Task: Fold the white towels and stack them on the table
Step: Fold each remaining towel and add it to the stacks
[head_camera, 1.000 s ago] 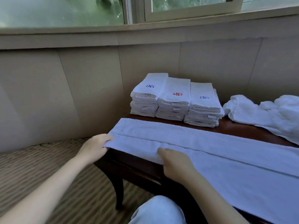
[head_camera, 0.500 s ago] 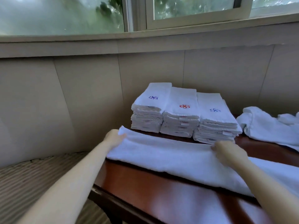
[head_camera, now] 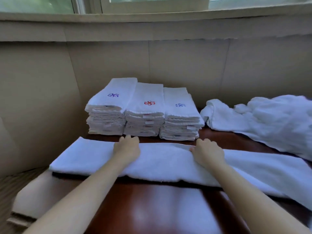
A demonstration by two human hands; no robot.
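My left hand point(head_camera: 127, 147) presses flat on the long towel point(head_camera: 168, 160). I cannot tell whether my right hand point(head_camera: 208, 152) grips it.

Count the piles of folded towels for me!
3 piles of folded white towels, side by side: left purple-flower pile, middle red-flower pile, right blue-flower pile. None looks hidden.

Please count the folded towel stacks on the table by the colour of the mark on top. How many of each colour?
Red mark: 1, the middle stack
Blue or purple mark: 2, the left stack and the right stack
Total: 3 stacks
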